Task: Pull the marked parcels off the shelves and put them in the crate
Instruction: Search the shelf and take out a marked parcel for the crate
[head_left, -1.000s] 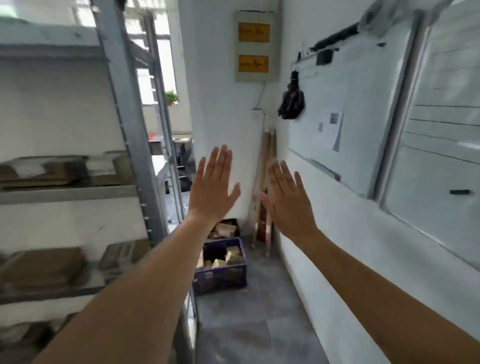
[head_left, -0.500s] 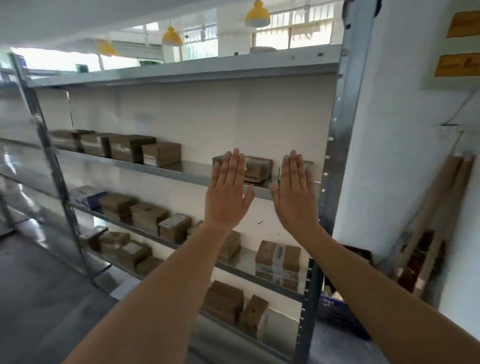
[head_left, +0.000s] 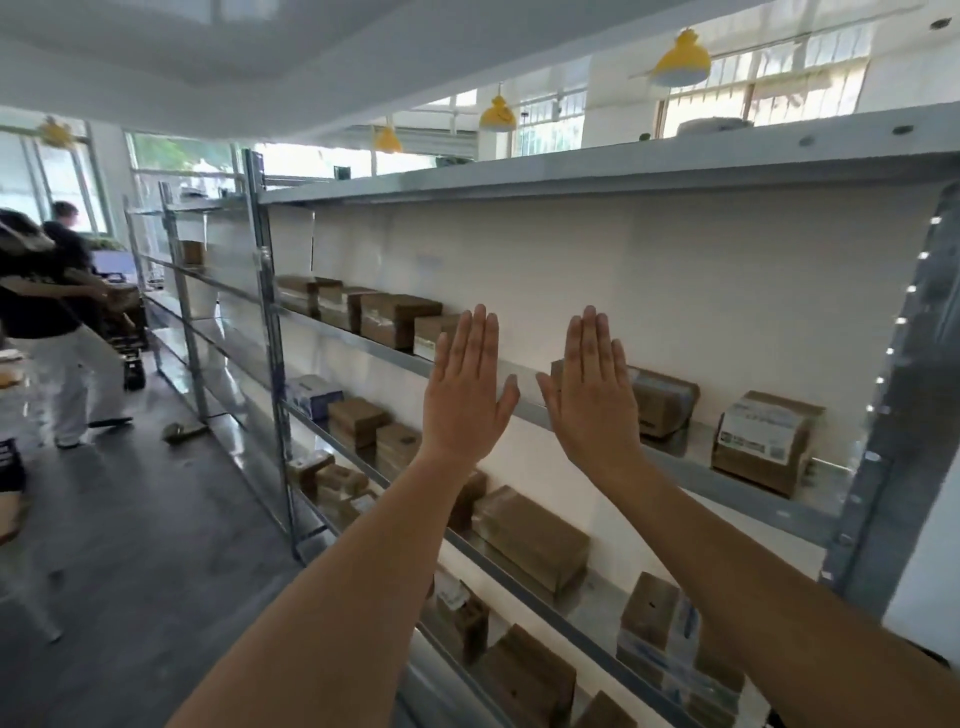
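Both arms are stretched out in front of a grey metal shelving unit. My left hand and my right hand are raised side by side, backs toward me, fingers straight, holding nothing. Brown cardboard parcels stand on the shelves: a labelled one at the upper right, one partly hidden behind my right hand, a row further left, and more on the lower shelves. I cannot tell which parcels are marked. The crate is out of view.
A person in a dark top and white trousers stands in the aisle at the far left. A grey upright post ends the unit on the right. More shelving continues to the left along a dark floor.
The view has swung left, from the blue crate on the floor by the wall to the shelves. Both hands have stayed raised and flat in front of me.
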